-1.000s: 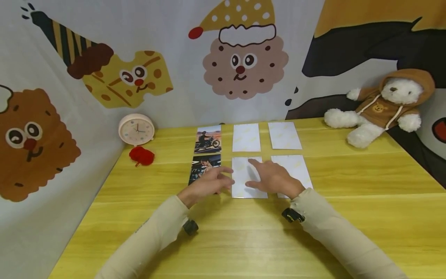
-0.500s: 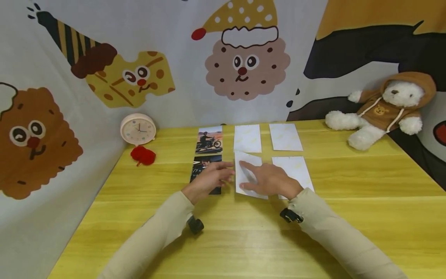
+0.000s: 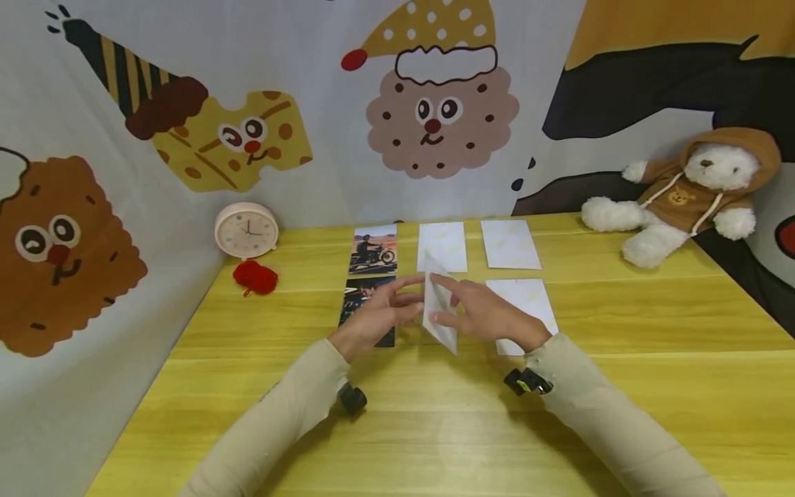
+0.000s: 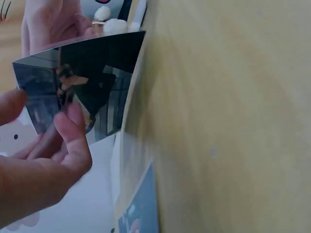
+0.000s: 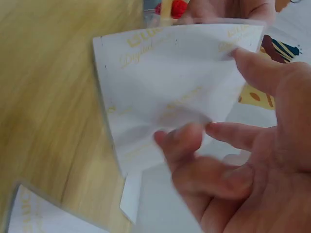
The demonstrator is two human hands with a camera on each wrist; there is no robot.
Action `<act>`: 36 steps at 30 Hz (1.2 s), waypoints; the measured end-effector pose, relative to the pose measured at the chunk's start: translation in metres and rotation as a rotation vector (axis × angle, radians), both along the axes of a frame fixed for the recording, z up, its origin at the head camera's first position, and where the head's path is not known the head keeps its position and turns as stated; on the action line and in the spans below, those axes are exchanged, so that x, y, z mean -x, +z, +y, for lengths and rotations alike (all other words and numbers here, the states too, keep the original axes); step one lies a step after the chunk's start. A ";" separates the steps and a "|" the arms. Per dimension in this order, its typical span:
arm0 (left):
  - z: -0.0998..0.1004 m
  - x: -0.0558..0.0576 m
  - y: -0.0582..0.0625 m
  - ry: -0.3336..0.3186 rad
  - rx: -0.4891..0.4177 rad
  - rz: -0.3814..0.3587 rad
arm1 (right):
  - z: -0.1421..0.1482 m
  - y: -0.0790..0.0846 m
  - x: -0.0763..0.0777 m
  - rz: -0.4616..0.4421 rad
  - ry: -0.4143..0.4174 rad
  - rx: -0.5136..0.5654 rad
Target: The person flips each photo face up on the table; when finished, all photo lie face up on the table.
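Observation:
Between my hands a photo print (image 3: 441, 304) stands tilted on edge above the table. Its white back (image 5: 146, 73), with pale yellow lettering, faces right. The dark picture side (image 4: 97, 73) faces left and looks slightly bowed. My left hand (image 3: 381, 314) touches the picture side with relaxed fingers and shows none on the white back. My right hand (image 3: 493, 310) rests its spread fingertips against the white back. Two face-up photos lie on the left: a motorcycle rider (image 3: 375, 248) and, partly under my left hand, a dark picture (image 3: 355, 297).
Three more prints lie white side up: one at the back middle (image 3: 447, 238), one at the back right (image 3: 511, 244), one partly behind my right hand (image 3: 534, 300). A pink clock (image 3: 246, 230), a red fluffy item (image 3: 254, 277) and a teddy bear (image 3: 695, 193) sit farther out.
The middle front print lay flat a second ago. Its left edge has risen and swung right, so it stands nearly on edge. My left hand has moved slightly right to meet it.

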State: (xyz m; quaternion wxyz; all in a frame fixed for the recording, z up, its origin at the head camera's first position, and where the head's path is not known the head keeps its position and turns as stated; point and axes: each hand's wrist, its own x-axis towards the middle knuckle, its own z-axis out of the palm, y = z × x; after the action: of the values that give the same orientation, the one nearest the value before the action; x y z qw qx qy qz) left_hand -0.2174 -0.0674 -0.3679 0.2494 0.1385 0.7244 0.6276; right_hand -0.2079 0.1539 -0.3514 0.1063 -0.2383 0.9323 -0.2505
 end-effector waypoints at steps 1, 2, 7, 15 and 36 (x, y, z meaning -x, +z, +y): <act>0.000 0.000 0.001 -0.004 -0.007 0.006 | 0.001 0.000 0.001 0.006 0.016 0.043; 0.000 0.001 0.002 -0.006 -0.016 0.010 | 0.001 0.001 0.001 0.009 0.026 0.084; -0.001 0.005 0.006 -0.035 -0.009 0.047 | 0.003 0.003 0.000 -0.003 0.020 0.225; -0.003 0.009 0.010 -0.067 0.039 0.063 | -0.002 0.007 -0.004 -0.094 -0.029 0.342; -0.001 0.009 0.018 0.038 0.499 0.327 | 0.004 0.014 -0.001 -0.117 -0.185 0.419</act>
State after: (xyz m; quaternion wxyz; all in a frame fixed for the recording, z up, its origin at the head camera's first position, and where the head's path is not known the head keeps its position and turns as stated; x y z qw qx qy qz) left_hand -0.2259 -0.0679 -0.3494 0.1440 0.1583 0.8893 0.4042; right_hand -0.2069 0.1577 -0.3373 0.0851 -0.1538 0.8701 -0.4605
